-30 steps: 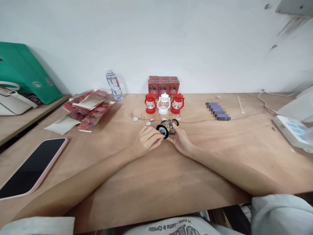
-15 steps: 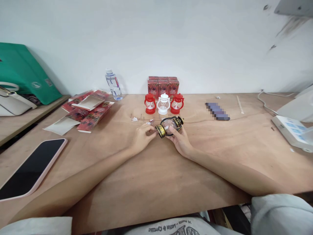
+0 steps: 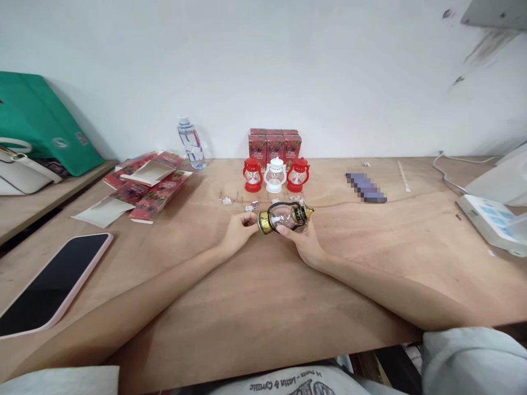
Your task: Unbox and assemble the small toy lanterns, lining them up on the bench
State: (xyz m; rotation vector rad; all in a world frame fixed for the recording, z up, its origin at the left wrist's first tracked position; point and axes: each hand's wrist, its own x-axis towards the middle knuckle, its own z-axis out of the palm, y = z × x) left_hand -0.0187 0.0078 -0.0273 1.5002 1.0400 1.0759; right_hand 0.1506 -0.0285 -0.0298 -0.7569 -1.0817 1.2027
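Tabletop point(image 3: 263, 312), wooden, across middle and bottom of frame. Phone point(image 3: 55, 285), dark screen, lower left. Boxes point(image 3: 275, 147), red, grouped at center, behind three lanterns point(image 3: 275, 175): red, white, red, upright in a row. Gold-and-black lantern point(image 3: 282, 217), center of frame, lying sideways, its base to the left. Left hand point(image 3: 239, 233), fingers closed on its base end; right hand point(image 3: 307, 241), gripped around its body, thumb over the clear globe.
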